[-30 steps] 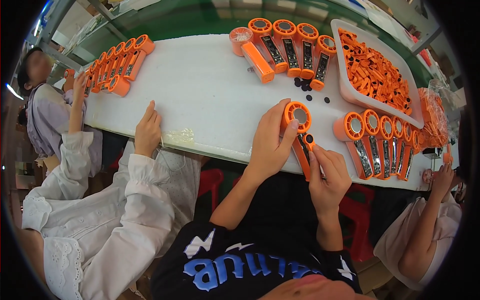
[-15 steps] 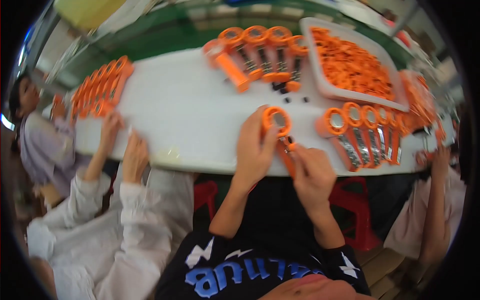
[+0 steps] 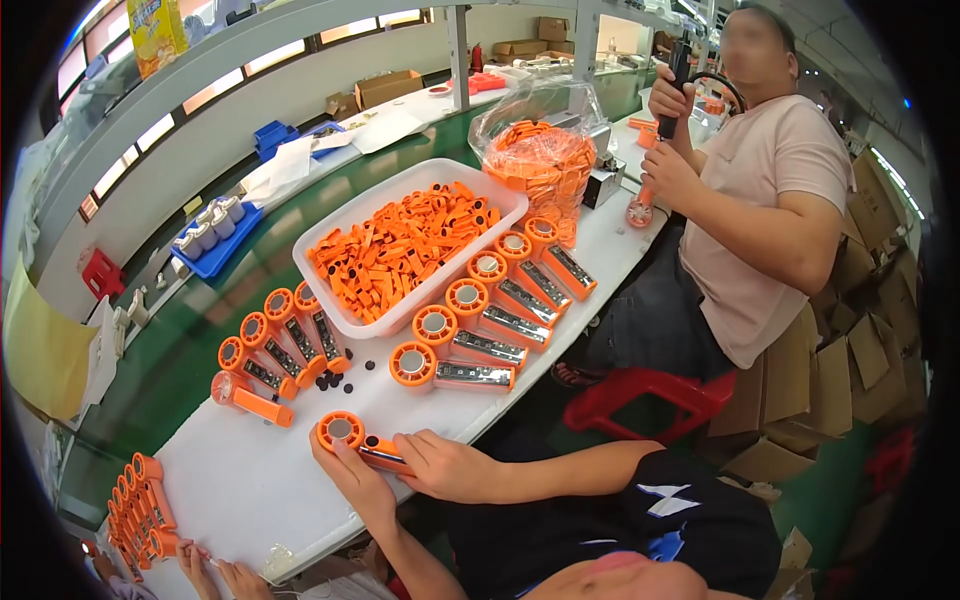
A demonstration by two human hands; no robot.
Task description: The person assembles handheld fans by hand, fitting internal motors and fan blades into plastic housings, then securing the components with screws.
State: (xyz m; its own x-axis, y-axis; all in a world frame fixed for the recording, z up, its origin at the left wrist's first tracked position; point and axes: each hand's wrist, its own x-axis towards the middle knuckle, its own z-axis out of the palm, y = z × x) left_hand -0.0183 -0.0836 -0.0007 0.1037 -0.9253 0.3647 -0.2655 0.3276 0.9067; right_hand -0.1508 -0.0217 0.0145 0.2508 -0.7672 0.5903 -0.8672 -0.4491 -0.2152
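Observation:
My left hand [image 3: 358,484] is closed around the ringed head of an orange round-headed housing [image 3: 341,427], which has a silver disc in its middle. On its handle, my right hand [image 3: 448,466] grips the end nearest me. A small orange strip with a black dot [image 3: 372,442] lies along the handle beside my right fingertips; I cannot tell whether it is seated. Several small black caps [image 3: 334,381] lie on the white table [image 3: 235,465] beyond my hands. Similar housings with exposed circuit boards [image 3: 475,375] stand in a row to the right.
A white tub [image 3: 312,262] full of small orange strips stands behind the rows. More housings [image 3: 270,350] lie left of it. Past the tub sits a clear bag of orange parts [image 3: 545,165]. A co-worker [image 3: 770,190] holds a black tool [image 3: 677,85] at the right.
The view has turned to the right, bringing the co-worker and cartons into sight. My hands still hold the same housing, with the right hand now lying along its handle.

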